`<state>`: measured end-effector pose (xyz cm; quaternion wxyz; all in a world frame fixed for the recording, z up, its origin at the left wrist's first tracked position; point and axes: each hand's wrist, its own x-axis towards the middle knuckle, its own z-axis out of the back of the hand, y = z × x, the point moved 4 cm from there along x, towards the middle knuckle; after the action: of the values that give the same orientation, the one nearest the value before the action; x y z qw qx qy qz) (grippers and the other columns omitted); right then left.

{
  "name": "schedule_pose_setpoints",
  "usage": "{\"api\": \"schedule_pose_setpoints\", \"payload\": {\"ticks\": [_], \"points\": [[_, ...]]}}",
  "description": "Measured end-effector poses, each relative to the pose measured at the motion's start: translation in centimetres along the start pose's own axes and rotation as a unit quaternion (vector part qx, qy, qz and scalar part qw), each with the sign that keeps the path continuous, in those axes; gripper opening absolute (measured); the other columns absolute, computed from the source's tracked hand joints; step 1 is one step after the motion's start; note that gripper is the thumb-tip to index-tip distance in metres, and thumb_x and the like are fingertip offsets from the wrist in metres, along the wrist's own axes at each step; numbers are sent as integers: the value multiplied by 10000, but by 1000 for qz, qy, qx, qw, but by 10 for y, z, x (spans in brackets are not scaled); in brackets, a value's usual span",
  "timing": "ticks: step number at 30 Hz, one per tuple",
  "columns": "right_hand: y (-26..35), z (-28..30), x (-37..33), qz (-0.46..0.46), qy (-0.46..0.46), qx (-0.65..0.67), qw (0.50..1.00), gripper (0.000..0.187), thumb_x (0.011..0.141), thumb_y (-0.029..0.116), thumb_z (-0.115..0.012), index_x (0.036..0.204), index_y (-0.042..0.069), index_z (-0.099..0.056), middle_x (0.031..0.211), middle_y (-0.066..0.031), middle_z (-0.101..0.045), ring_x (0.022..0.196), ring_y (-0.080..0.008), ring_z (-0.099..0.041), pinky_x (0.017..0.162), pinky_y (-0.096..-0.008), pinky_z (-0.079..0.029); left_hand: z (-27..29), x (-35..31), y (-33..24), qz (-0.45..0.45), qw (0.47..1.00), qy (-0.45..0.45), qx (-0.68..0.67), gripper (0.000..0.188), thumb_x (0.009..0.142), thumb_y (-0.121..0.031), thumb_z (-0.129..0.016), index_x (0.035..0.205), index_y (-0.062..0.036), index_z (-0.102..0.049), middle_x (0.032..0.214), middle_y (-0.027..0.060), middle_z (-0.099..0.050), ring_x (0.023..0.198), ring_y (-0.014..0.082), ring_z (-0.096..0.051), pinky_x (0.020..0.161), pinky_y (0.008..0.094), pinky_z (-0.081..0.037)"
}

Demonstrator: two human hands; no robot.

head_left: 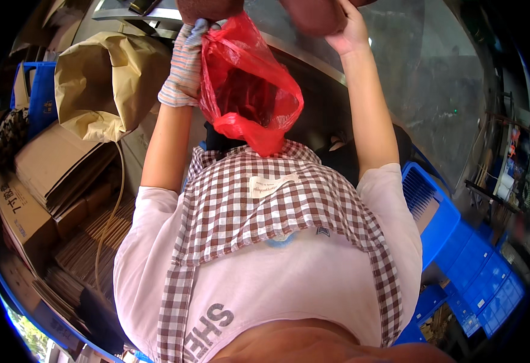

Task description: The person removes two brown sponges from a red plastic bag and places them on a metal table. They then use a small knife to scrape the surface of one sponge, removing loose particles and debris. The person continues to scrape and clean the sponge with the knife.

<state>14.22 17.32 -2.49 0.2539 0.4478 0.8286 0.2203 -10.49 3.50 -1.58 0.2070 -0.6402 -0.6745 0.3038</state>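
My left hand [184,66], in a striped knit glove, reaches up at the top of the view. Its fingers are closed at the edge of a thin red plastic bag [247,72], whose mouth gapes toward me and whose lower end reaches my checked apron [277,206]. Right above those fingertips is a smooth reddish-brown rounded thing [209,8], cut off by the upper edge. My bare right hand [351,31] is closed against the side of a second reddish-brown rounded piece [316,17]. What these pieces are does not show; part of the right fingers is hidden.
A metal-edged table [301,57] lies ahead. On the left stand an open tan sack [110,85], flattened cardboard boxes [59,160] and a blue crate [42,100]. Blue plastic crates [476,272] are stacked at my right. A thin hose or cord [121,187] hangs below the sack.
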Motion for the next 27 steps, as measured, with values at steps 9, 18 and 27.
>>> {"api": "schedule_pose_setpoints", "payload": {"ticks": [9, 18, 27], "points": [[-21, -19, -97, 19, 145, -19, 989, 416, 922, 191, -598, 1296, 19, -538, 1258, -109, -601, 1148, -208, -587, 980, -350, -487, 14, 25, 10, -22, 999, 38, 10, 228, 995, -139, -548, 1213, -73, -538, 1018, 36, -645, 886, 141, -647, 793, 280, -558], [-80, -59, -101, 217, 125, -707, 662, 526, 701, 26, -679, 1215, 6, -570, 1238, -168, -593, 1154, -386, -560, 959, -388, -468, -15, 9, 3, -82, 994, -3, 72, 293, 997, -110, -526, 1289, -81, -534, 987, -9, -627, 830, 82, -601, 760, 244, -518], [-93, -43, -100, 63, 101, -910, 397, 533, 776, 274, -719, 1268, 121, -582, 1276, -197, -547, 1230, -403, -494, 994, -589, -364, -35, -5, 14, -65, 991, 80, 87, 147, 999, -191, -560, 1063, -75, -625, 980, 5, -652, 933, 119, -598, 900, 287, -476]]}}
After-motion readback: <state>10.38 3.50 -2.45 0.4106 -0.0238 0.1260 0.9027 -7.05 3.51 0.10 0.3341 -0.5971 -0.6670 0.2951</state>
